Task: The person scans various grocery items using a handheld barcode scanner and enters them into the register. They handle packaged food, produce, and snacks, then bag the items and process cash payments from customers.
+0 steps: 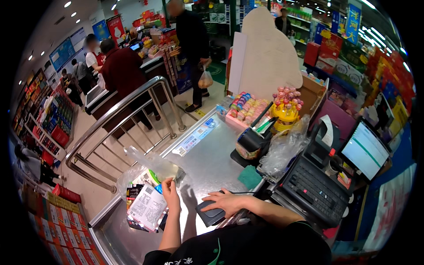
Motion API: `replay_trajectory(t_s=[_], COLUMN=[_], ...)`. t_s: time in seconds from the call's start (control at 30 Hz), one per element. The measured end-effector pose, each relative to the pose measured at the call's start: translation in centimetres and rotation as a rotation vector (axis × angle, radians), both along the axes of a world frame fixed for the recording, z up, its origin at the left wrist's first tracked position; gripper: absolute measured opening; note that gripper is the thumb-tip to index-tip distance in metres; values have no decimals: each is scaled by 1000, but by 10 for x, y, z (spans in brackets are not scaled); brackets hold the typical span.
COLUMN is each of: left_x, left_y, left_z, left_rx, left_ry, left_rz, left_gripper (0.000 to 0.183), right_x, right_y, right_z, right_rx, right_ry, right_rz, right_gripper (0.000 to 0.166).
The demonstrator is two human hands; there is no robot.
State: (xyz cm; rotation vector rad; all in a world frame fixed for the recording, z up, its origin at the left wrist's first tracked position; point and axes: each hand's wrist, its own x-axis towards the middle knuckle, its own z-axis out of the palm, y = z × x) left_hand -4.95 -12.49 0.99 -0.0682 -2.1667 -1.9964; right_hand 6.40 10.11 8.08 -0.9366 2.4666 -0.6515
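Observation:
My left hand [170,195] is raised over the steel checkout counter [205,169], its fingertips pinched at the edge of a small blue packet [159,188]. Just left of it lies a white-backed packaged item [148,207] covered in fine print. Behind these are a green-and-white package [145,178] and a clear plastic bag [162,167] with something pale inside. My right hand [221,203] rests palm down, fingers spread, on a flat black pad [210,213]. A thin cable runs near that wrist.
A black scanner stand [253,142], a green cloth [250,177], plastic bags [281,152], a keyboard [311,188] and a lit monitor [365,149] stand to the right. Candy boxes [246,109] line the far end. A steel railing [122,106] borders the left; shoppers stand beyond.

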Motion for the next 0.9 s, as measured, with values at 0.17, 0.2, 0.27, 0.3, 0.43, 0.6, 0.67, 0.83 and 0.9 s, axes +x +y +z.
replay_trajectory(t_s=[0.17, 0.2, 0.27, 0.3, 0.43, 0.6, 0.67, 0.83, 0.9], left_x=[20, 23, 29, 31, 36, 46, 48, 62, 59], left_y=[27, 27, 24, 28, 57, 85, 97, 118, 124], left_z=[22, 19, 14, 15, 9, 17, 9, 7, 3], left_rx=[-49, -79, -141, -168, -261, -208, -253, -485, -522], left_ry=[86, 49, -30, -68, 321, 180, 242, 225, 199], left_rz=[-255, -269, -350, -409, -377, -521, -576, -689, -728], left_gripper=[22, 24, 27, 30, 15, 18, 20, 16, 13], right_x=[33, 41, 59, 73, 150, 301, 371, 471, 494], right_y=[24, 32, 53, 66, 118, 175, 199, 202, 177], right_z=[12, 8, -15, -26, -10, 35, 15, -104, -189], right_rx=[-63, -166, -401, -514, -619, -547, -409, 184, 147], right_ry=[-45, -62, 22, 131, 341, 900, 1186, 487, 162], right_rz=[-229, -337, -553, -652, -1266, -2152, -2363, -2746, -2604], right_gripper=[60, 58, 53, 51, 38, 33, 38, 64, 61])
